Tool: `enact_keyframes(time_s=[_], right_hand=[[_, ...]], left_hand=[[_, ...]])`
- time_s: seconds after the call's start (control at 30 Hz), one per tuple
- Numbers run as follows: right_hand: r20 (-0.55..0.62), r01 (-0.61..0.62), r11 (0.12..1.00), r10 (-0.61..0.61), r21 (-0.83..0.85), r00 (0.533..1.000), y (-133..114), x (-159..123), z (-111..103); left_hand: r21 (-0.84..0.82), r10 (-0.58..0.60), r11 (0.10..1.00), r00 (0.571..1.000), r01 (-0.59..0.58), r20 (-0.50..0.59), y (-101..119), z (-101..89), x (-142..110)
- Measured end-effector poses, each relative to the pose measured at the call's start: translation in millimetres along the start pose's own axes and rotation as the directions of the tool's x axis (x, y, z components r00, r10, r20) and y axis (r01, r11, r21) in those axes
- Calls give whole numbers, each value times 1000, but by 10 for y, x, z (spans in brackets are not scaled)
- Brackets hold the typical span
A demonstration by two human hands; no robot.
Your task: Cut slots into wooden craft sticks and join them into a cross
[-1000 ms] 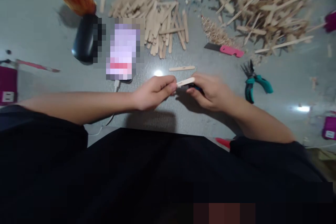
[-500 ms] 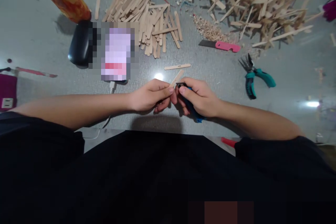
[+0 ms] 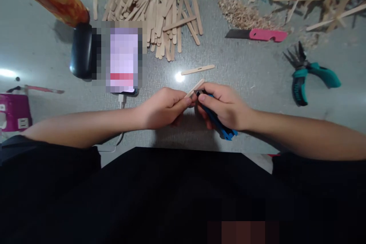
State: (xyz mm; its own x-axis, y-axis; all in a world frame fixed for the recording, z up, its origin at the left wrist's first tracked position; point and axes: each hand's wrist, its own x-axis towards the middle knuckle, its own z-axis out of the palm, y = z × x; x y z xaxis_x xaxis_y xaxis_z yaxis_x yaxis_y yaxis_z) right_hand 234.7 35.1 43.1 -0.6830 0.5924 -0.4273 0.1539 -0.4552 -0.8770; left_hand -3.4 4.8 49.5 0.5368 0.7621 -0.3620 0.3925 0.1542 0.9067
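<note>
My left hand pinches a wooden craft stick that slants up to the right. In my right hand is a blue-and-black utility knife, its fingers wrapped round the handle. The dark blade end meets the stick's edge close to my left fingertips. My right fingers lie near the stick's upper end; whether they touch it, I cannot tell. Just beyond both hands, a second craft stick with a small dark slot in its middle lies flat on the grey table.
Farther off lies a pile of craft sticks. Wood shavings, a pink-handled blade and teal pliers are on the right, below a heap of joined sticks. A blurred phone and a black case stand left.
The view has shifted, so the pliers and the pink blade appear farther right. The held stick has turned somewhat more edge-on, with the knife still against it.
</note>
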Motion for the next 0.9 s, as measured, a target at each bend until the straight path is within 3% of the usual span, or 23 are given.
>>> enact_keyframes(time_s=[0.13, 0.3, 0.4, 0.67, 0.9], right_hand=[[-27, -32, 999, 32, -8, 999, 3, 2, 12], [-6, -19, 1000, 19, -23, 1000, 43, -5, 1], [9, 20, 998, -19, -55, 1000, 46, 2, 6], [-11, 52, 985, -55, -164, 998, 26, 8, 38], [-47, 78, 968, -92, -239, 995, 79, -34, 87]], left_hand=[[83, 29, 996, 998, -25, -48, 6, 4, -11], [282, 211, 944, 970, -171, -120, -85, 33, -51], [372, 254, 908, 960, -194, -119, -109, 36, -70], [493, 171, 863, 982, -111, -78, -25, 31, -66], [686, 224, 721, 970, -103, -90, -117, 105, -91]])
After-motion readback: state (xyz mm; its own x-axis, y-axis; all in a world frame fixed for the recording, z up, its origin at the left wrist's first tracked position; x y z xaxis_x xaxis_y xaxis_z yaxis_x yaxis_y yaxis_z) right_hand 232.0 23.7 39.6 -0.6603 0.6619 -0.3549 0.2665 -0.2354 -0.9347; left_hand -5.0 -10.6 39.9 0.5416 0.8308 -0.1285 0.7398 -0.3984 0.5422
